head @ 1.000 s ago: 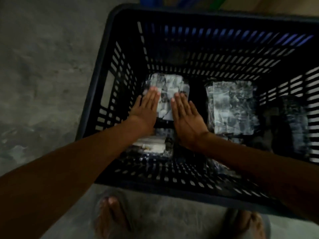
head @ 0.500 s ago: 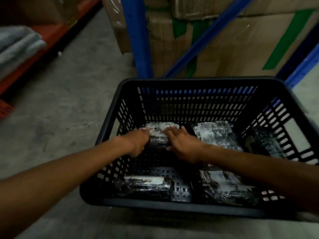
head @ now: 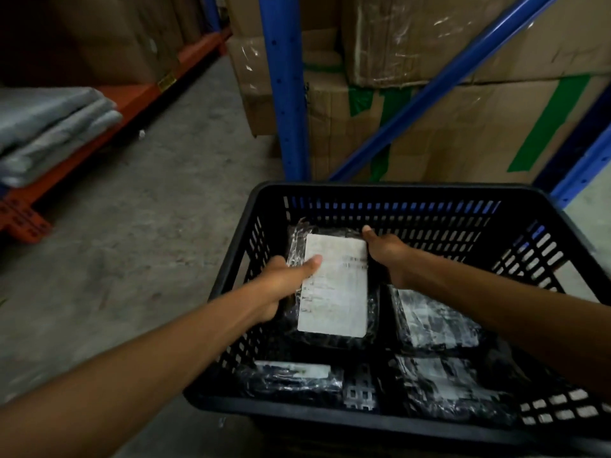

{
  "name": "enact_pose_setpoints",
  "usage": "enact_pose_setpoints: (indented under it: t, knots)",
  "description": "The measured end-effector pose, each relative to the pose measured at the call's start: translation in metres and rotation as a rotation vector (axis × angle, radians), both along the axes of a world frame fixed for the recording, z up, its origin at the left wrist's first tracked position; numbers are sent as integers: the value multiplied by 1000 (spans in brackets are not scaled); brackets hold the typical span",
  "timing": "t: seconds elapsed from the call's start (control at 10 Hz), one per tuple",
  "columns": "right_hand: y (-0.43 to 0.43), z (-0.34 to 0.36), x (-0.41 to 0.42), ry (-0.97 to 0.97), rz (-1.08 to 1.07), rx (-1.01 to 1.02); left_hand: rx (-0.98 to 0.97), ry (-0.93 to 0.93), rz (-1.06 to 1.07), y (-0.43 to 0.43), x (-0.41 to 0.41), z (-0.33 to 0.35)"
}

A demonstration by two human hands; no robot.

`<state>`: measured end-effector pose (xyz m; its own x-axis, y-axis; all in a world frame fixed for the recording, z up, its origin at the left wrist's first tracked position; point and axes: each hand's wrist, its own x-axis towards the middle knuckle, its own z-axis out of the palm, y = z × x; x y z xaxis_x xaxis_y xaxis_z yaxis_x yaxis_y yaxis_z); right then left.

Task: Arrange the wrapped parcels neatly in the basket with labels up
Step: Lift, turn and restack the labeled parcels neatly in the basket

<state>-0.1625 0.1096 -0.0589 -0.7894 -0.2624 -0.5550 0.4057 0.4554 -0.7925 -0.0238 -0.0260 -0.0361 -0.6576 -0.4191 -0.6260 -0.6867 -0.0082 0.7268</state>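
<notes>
A black slotted plastic basket (head: 393, 190) stands on the concrete floor in front of me. Both hands hold one black wrapped parcel (head: 334, 285) inside its far left part, with a large white label facing up. My left hand (head: 281, 285) grips the parcel's left edge, thumb on the label. My right hand (head: 386, 256) grips its far right corner. Three other wrapped parcels lie on the basket floor: one at the near left (head: 294, 378), one at the right (head: 436, 322), one at the near right (head: 453, 388).
A blue rack upright (head: 284, 87) and a diagonal brace (head: 439, 84) stand just behind the basket, with taped cardboard boxes (head: 496, 104) stacked behind them. An orange shelf beam (head: 109, 107) with folded grey cloth (head: 49, 127) runs along the left. Bare concrete floor (head: 139, 233) lies left of the basket.
My hands went from pressing flat on the far left parcel to gripping it at both sides, and it now shows a plain white label up. The view tilted up toward the racks.
</notes>
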Motion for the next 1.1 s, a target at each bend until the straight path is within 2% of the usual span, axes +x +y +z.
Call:
enact_pose_setpoints:
  t: [0.1, 0.2, 0.4, 0.5, 0.6, 0.7, 0.8, 0.9, 1.0, 1.1]
  knots:
    - [-8, -16, 15, 1, 7, -71, -175, -24, 102, 1, -13, -24]
    - [-17, -42, 29, 1, 83, -53, -309, -88, 78, -4, -29, -42]
    - [-38, -78, 26, 220, 255, 222, -445, -265, -73, -15, -49, -71]
    - [-41, -83, 23, 276, 344, 289, -455, -320, -102, -19, -57, -74]
    - [-29, -68, 24, 374, 485, 387, -381, -309, -121, -13, -55, -54]
    - [3, -36, 41, 583, 733, 374, -462, -266, -282, -6, -48, -36]
    - [44, -7, 64, 540, 998, 193, -535, -314, -577, -6, -12, 17]
    - [63, 5, 87, 531, 1238, 148, -537, -365, -984, -15, 16, 38]
    - [56, 1, 109, 522, 1340, 74, -589, -571, -1398, -6, 47, 34]
    - [44, -8, 126, 650, 1370, 37, -642, -649, -1532, 11, 58, 27]
